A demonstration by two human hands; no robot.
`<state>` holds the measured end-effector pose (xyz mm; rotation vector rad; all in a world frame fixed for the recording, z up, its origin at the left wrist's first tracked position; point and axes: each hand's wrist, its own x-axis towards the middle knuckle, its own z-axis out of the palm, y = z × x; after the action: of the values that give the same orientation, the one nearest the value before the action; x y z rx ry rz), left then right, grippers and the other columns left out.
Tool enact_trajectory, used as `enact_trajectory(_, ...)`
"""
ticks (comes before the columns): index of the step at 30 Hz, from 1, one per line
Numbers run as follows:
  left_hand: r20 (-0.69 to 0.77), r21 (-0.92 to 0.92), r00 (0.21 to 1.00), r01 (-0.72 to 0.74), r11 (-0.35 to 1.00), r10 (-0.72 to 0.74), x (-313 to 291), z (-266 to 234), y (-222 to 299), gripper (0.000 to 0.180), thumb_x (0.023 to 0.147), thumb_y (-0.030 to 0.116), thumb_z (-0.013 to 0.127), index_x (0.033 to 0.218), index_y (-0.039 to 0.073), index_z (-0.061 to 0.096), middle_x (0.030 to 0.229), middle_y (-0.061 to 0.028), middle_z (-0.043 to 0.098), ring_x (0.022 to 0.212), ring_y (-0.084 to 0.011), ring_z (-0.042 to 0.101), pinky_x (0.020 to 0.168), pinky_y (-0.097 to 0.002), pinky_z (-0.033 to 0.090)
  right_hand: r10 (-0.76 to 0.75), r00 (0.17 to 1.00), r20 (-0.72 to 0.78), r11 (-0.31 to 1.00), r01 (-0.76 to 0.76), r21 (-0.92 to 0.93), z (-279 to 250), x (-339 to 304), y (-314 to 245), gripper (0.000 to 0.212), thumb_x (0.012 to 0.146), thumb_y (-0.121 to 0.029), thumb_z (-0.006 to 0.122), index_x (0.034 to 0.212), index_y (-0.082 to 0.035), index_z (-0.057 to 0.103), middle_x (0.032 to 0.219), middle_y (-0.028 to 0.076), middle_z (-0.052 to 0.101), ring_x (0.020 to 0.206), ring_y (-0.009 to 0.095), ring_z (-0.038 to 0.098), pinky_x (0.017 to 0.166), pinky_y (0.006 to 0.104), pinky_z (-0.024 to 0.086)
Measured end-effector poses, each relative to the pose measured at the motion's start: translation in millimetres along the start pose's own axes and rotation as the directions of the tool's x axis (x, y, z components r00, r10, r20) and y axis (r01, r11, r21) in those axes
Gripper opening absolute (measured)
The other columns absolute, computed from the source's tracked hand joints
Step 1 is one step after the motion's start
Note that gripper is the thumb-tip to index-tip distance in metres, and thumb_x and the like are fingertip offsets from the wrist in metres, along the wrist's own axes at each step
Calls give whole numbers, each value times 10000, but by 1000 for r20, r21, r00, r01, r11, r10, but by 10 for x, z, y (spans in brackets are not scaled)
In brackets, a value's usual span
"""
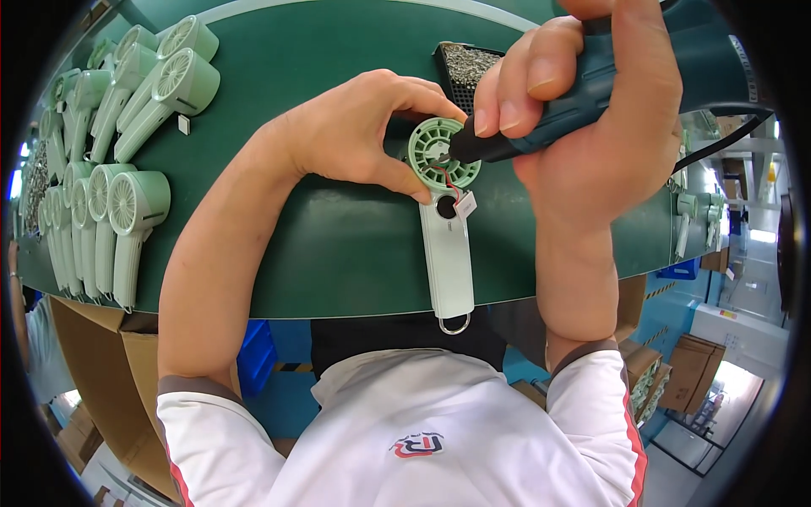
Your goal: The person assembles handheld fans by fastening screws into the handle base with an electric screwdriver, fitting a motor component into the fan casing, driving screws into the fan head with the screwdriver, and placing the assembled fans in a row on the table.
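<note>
Nearest my view, the right hand (pixel 591 160) is wrapped around a dark teal electric screwdriver (pixel 579 93), its bit reaching into the uncovered round head of a pale green handheld fan (pixel 448 249). I see the left hand (pixel 359 135) curved around that head, thumb and fingers holding its rim. The fan lies between both hands on the green table (pixel 329 253), handle toward the near edge.

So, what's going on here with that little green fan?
Someone's left hand is holding the pale green fan by its round head on the green table. The right hand grips a dark teal electric screwdriver, its tip at the fan's open head. A white plug on thin wires hangs out. More fans are gathered on the left.
</note>
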<state>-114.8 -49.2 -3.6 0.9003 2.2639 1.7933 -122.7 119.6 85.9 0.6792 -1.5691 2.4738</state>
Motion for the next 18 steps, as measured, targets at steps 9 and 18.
enact_trajectory(9,23,88,995,96,991,-99,-5,-34,135,664,615,118,938,1203,-56,685,1073,-129,695,967,-258,674,913,-342,524,-174,980,101,984,176,-17,-85,24,246,239,935,-235,733,860,-23,654,644,12,621,468,104,551,437,289,452)
enact_trajectory(18,20,128,999,24,991,-27,-10,-46,15,559,617,144,945,1092,-12,695,1011,-106,730,928,-240,678,881,-340,524,-338,917,211,938,348,-9,-50,-50,479,228,882,-190,800,812,-27,656,669,3,660,497,74,572,451,261,448)
